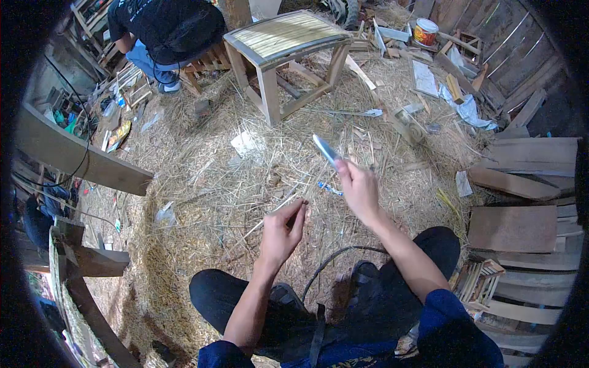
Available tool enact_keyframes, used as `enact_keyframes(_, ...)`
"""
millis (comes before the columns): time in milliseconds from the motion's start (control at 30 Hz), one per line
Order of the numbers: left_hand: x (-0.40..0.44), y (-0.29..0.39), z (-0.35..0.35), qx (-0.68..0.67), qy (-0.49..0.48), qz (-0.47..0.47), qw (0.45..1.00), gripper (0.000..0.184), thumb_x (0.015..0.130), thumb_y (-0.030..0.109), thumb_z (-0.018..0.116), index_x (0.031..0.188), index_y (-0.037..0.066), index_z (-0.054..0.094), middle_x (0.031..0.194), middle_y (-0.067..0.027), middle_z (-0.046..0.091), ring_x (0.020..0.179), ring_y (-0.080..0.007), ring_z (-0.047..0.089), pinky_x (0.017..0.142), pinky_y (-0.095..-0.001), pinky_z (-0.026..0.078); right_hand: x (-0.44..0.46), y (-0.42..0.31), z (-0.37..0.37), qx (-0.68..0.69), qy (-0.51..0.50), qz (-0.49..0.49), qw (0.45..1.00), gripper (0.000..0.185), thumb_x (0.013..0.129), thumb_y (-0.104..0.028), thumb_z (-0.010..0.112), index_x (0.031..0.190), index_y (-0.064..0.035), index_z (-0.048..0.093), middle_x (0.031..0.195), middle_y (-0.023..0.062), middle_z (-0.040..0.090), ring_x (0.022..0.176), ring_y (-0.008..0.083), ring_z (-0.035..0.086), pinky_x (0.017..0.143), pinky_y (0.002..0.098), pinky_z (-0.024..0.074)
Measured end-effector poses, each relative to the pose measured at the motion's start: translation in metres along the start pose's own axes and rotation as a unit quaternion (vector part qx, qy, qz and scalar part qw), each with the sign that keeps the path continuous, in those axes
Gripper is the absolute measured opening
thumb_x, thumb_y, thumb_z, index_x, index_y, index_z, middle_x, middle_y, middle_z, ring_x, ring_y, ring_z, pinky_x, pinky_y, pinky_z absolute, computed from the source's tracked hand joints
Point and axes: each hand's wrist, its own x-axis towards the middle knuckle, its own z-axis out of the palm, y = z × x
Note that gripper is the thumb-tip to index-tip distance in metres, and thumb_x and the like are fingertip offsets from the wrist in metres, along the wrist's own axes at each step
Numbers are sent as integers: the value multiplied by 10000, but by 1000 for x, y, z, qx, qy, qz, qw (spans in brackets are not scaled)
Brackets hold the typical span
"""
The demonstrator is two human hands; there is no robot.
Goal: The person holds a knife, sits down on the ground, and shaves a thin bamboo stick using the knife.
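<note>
A knife (327, 151) is in my right hand (360, 189), its pale blade pointing up and away to the left. My left hand (284, 232) is closed in a pinch, lower and to the left of the knife. Whatever its fingertips hold is too small to name. Beneath both hands lie straw and shavings (245, 202) on the ground. A small blue and white wrapper (330, 189) rests between the hands. Farther ahead stands a wooden stool (288, 38) with a slatted top.
Another person (165, 30) crouches at the upper left. A wooden beam (86, 156) juts in from the left. Boards (514, 229) and a small slatted crate (481, 282) lie at the right. A paint bucket (425, 32) stands at the back right.
</note>
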Motion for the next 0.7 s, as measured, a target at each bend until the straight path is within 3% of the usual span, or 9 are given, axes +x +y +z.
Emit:
enact_keyframes(67,0,-8,2,-2,14,17,1000,186,922,59,630,1052,-65,674,734,-202,655,561,-179,609,547,-307,470,0,-5,-1,-23,-16,-42,999,535,1048,-444,403,829,-51,693,445,5,443,363,123,401,359,307,297)
enact_keyframes(200,1,8,0,-4,-2,15,1000,187,926,59,624,1058,-65,671,730,-198,657,554,-176,600,544,-306,466,35,0,-24,11,2,102,995,534,1047,-450,404,831,-61,698,451,-17,445,363,107,381,358,320,287)
enact_keyframes(300,0,11,0,13,-13,12,1000,186,930,65,625,1061,-58,673,722,-184,656,548,-145,578,529,-294,453,22,6,-10,38,48,72,996,533,1048,-450,406,821,-63,694,453,-25,440,364,96,377,357,322,277)
enact_keyframes(433,0,-1,1,-9,16,-19,1000,183,932,68,629,1066,-47,678,696,-156,639,542,-97,531,505,-281,428,-13,-13,8,43,-95,-4,995,492,1049,-409,422,921,-30,709,498,-15,470,369,102,377,360,280,268)
enact_keyframes(467,1,-2,0,-12,21,-21,1000,183,931,68,630,1067,-45,679,690,-150,634,542,-87,520,501,-278,423,-8,-8,4,-29,-96,-53,994,470,1045,-390,435,1022,-5,703,500,-8,473,365,98,376,329,261,262)
enact_keyframes(567,2,8,-3,13,5,9,1000,184,932,66,632,1070,-44,681,682,-141,623,550,-74,512,504,-274,422,19,14,-3,-22,16,2,1000,494,1048,-412,412,1005,-11,697,496,-23,460,366,94,390,317,263,255)
enact_keyframes(600,2,18,-4,19,-11,-12,1000,180,930,66,636,1066,-44,681,698,-160,633,564,-83,528,519,-274,434,30,16,-9,66,2,109,992,439,1049,-391,431,972,-60,709,460,-42,464,355,79,377,332,270,279)
enact_keyframes(700,0,11,1,6,-4,-5,1000,184,925,60,637,1072,-43,679,725,-189,647,580,-119,579,541,-294,459,18,17,-2,18,53,42,998,412,1044,-374,454,939,-74,716,459,-31,464,355,80,380,339,264,288)
